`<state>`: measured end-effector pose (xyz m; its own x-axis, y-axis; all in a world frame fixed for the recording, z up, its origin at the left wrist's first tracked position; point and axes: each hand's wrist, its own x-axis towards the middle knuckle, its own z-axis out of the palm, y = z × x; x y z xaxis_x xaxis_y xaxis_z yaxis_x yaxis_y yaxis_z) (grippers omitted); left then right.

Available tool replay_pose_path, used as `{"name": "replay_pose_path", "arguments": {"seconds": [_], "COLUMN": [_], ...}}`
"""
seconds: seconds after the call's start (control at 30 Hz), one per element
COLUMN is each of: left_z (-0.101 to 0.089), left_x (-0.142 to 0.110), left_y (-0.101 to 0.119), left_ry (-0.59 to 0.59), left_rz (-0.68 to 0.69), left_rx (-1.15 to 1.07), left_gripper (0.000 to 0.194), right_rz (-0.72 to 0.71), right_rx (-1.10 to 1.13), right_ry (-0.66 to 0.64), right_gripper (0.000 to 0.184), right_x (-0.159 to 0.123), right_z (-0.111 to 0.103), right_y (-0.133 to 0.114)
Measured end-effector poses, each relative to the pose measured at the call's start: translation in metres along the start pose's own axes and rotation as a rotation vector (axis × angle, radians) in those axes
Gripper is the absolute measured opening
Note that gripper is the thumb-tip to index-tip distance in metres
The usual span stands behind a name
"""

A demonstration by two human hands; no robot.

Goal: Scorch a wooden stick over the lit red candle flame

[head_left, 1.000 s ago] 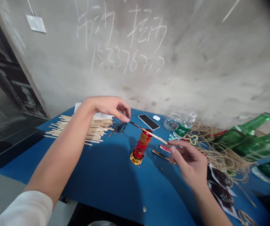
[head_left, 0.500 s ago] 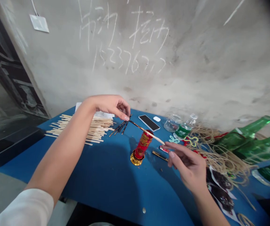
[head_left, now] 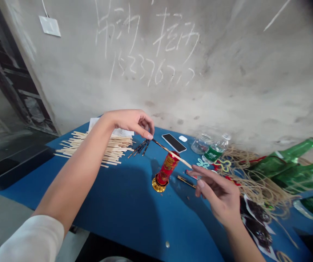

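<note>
A thin wooden stick [head_left: 182, 161], pale at one end and scorched dark at the other, slants between my two hands. My left hand [head_left: 138, 125] pinches its dark end between thumb and fingers. At the pale end, the fingertips of my right hand [head_left: 217, 193] are closed on the stick. Beneath its middle stands a red candle [head_left: 167, 168] with gold markings and a gold base, leaning slightly in the view; I cannot make out a flame. Several blackened sticks [head_left: 140, 147] lie below my left hand. Beyond my left forearm is a pile of pale sticks [head_left: 115, 149].
A phone [head_left: 174, 142] and a white earbud case [head_left: 183, 138] lie behind the candle. To the right are a glass jar [head_left: 200, 143], a water bottle [head_left: 212, 153], tangled twine [head_left: 254, 183] and green bottles [head_left: 284, 156]. A box cutter [head_left: 186, 181] lies near my right hand.
My right hand has shifted slightly left relative to the candle, along with the stick's pale end. Both hands still hold the stick above the candle. The whole view has drifted a little.
</note>
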<state>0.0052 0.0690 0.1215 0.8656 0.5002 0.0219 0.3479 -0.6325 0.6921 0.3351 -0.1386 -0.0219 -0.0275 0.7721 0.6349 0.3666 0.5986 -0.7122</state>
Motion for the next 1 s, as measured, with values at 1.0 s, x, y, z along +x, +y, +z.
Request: {"name": "replay_pose_path", "arguments": {"seconds": [1.0], "left_z": [0.009], "left_x": [0.011], "left_y": [-0.003], "left_ry": [0.480], "left_rz": [-0.004], "left_rx": [-0.091], "left_gripper": [0.014], "right_rz": [-0.040], "right_rx": [0.016], "right_ry": [-0.248], "right_gripper": [0.065], "right_x": [-0.003], "right_z": [0.004], "right_y": [-0.006]}}
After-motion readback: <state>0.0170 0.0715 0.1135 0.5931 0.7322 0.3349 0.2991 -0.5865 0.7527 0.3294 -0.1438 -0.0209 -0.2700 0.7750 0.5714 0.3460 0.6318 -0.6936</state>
